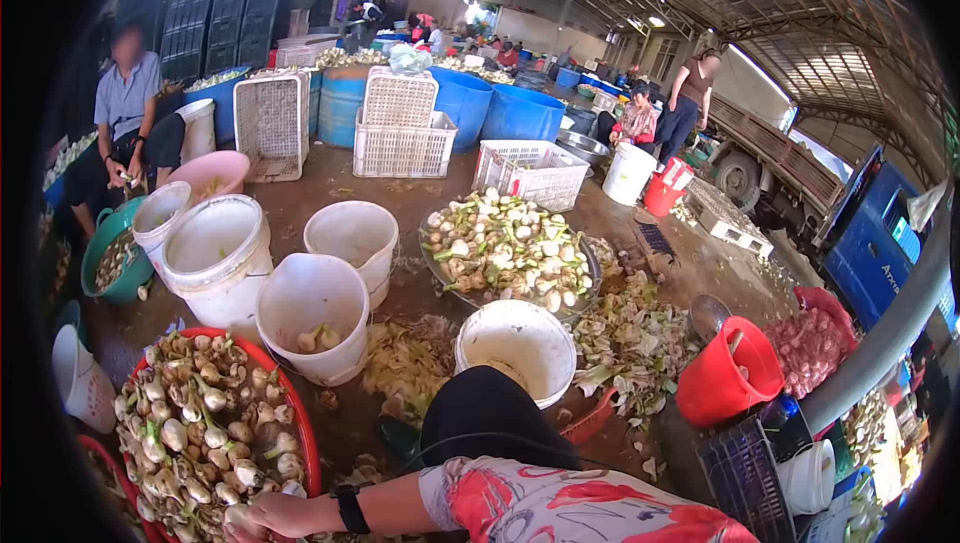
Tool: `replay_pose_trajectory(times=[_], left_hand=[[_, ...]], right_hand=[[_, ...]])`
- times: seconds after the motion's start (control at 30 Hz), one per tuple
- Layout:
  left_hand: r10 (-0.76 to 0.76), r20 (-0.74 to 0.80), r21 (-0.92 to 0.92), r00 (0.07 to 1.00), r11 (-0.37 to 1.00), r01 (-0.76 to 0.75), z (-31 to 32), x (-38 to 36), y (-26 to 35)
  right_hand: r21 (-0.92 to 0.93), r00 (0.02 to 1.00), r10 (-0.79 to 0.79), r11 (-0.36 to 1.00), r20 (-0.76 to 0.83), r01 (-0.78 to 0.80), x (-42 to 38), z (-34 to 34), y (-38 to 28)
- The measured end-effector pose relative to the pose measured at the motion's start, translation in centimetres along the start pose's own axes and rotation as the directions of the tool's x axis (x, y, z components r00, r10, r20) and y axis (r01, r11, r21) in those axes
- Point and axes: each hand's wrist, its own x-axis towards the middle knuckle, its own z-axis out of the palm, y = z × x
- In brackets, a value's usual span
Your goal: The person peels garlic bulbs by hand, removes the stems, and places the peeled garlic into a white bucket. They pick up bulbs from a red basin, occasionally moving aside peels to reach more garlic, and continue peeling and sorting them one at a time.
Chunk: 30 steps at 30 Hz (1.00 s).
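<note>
- My hand (pixel 268 516): at the near edge of the pile, fingers partly hidden, can't tell if gripping.
- Garlic bulbs (pixel 210 418): at my fingers and beyond, filling red basin (pixel 303 415).
- Farther out, ahead: white bucket (pixel 318 293).

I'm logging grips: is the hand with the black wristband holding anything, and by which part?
Cannot be told: the hand is at pale round bulbs in the round red plastic basin; its fingertips are unclear.
</note>
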Motion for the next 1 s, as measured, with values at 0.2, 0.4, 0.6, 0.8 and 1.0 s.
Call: replay_pose_trajectory(times=[0.2,0.4,0.6,0.8,1.0], left_hand=[[-0.638,0.193,-0.364,0.746,0.659,0.658,-5.2,4.0,8.3],[-0.52,0.232,-0.401,0.822,0.718,0.568,-7.0,4.8,10.1],[-0.475,0.244,-0.447,0.845,0.718,0.533,-7.0,4.2,9.2],[-0.562,0.617,-0.784,0.551,-0.373,0.497,-6.6,4.7,3.9],[-0.381,0.717,-0.661,0.583,-0.637,0.397,-6.0,4.6,4.4]], right_hand=[[-0.031,0.96,0.2,0.98,0.197,-0.198,-1.5,-1.2,-0.6],[-0.514,0.956,-0.082,0.829,0.282,0.223,-3.0,-2.3,-1.9],[-0.503,0.982,0.157,0.86,0.105,-0.084,-3.7,-2.3,-3.3],[-0.754,0.952,0.288,0.647,0.108,-0.11,-7.4,-7.5,-2.5],[-0.525,0.961,-0.029,0.832,0.276,0.176,-2.8,-5.1,-4.6]])
